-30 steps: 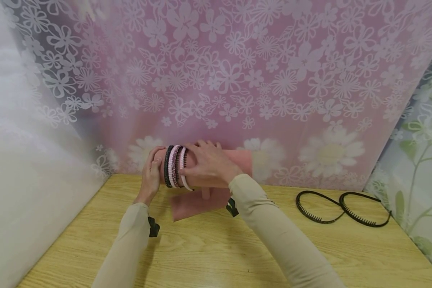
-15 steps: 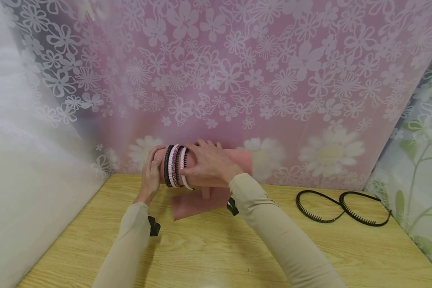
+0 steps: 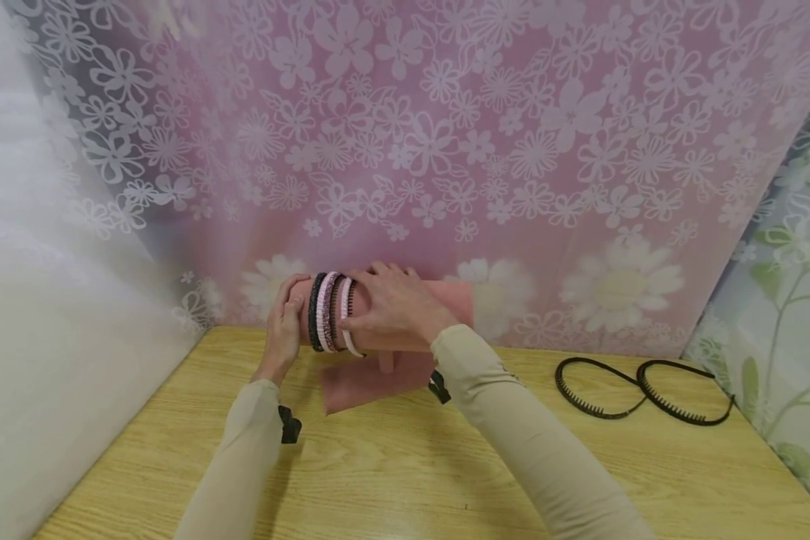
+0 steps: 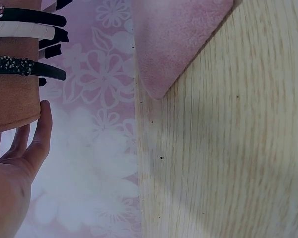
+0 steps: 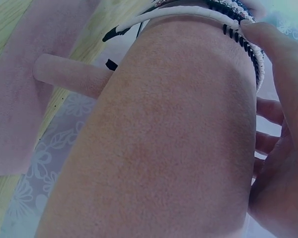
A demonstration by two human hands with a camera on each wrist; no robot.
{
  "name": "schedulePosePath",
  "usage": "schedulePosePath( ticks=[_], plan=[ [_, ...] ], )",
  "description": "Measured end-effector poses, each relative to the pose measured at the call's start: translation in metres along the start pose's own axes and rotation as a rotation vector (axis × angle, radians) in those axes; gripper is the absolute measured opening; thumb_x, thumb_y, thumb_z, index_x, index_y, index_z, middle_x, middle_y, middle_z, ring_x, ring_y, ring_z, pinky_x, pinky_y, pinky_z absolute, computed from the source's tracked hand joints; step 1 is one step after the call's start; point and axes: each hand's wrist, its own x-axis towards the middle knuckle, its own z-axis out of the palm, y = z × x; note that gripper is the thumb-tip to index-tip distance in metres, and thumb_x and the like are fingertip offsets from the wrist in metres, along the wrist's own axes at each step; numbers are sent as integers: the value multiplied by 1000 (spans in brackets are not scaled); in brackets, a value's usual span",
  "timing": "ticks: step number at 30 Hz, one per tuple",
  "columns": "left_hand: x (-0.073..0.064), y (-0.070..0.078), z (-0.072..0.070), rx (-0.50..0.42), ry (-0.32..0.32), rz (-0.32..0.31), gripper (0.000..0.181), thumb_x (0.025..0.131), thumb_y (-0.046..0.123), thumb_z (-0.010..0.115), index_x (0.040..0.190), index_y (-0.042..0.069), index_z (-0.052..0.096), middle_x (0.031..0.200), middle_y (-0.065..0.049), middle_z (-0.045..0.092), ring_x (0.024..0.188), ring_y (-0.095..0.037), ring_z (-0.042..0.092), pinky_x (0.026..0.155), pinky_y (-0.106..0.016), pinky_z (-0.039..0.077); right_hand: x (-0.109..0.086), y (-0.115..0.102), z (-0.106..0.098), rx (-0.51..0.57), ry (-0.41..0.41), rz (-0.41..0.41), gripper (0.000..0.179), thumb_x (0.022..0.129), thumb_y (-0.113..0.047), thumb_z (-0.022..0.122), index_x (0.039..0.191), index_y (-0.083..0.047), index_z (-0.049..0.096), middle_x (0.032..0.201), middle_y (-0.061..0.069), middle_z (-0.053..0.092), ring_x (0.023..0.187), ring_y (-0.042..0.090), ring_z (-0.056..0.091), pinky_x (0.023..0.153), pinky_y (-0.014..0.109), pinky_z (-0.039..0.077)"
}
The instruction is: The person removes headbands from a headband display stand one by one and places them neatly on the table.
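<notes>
**Pink plush roll on a matching base**

From where I stand, on the left, a person's left hand grips the roll's left end, fingers wrapped over its edge. Beside that hand, three headbands circle the roll close together: a black sparkly headband, a ribbed white headband, then a glittery headband. After a small gap comes a toothed white headband, also around the roll. The right hand holds this one, thumb against its front, the other fingers curving over the roll's far side. The roll's bare right end extends past that hand. The base stands below on a wood-grain table. Well apart to the right, two black toothed hoops lie on the table, overlapping slightly: the left hoop, then the right hoop. A pink flowered cloth hangs behind everything.
</notes>
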Motion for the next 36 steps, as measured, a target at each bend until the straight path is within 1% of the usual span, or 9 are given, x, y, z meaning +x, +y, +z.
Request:
schedulePosePath(
  ticks=[4,11,15,24,30,36],
  plan=[
    [0,-1,0,4,-5,-2,37,103,27,32,138,23,45,140,-7,48,113,-29,52,95,-47,39,-2,0,-1,5,0,-4,87,74,-77,52,146,-30,35,143,2,43,129,27,44,102,54,36],
    [0,-1,-1,16,-7,-3,37,103,29,32,137,25,45,139,-7,49,112,-29,53,95,-47,39,-3,1,-1,15,12,-11,86,74,-77,53,144,-29,37,141,2,45,128,27,44,101,54,37],
    [0,0,0,22,0,-2,37,103,28,32,137,22,46,140,-7,48,113,-30,52,96,-47,38,-4,1,0,16,20,-10,86,74,-76,53,144,-29,38,140,2,45,127,27,45,101,54,37],
    [-1,1,0,45,11,-2,36,103,28,32,137,26,46,142,-5,46,115,-30,51,96,-48,38,-6,2,-1,21,30,-21,85,74,-76,53,143,-28,39,139,3,46,126,27,46,101,53,37],
    [0,-1,0,27,-5,-27,37,103,30,32,137,29,45,142,-5,46,114,-30,52,95,-47,39,-9,4,-1,29,32,-26,85,74,-75,54,143,-28,39,138,3,46,125,27,46,101,52,37],
    [0,-2,0,17,-5,-21,37,103,30,31,137,28,45,142,-4,46,114,-29,51,95,-47,39,-11,5,-3,26,28,-29,83,75,-73,54,141,-26,40,138,3,47,126,26,45,103,50,37]
  ],
)
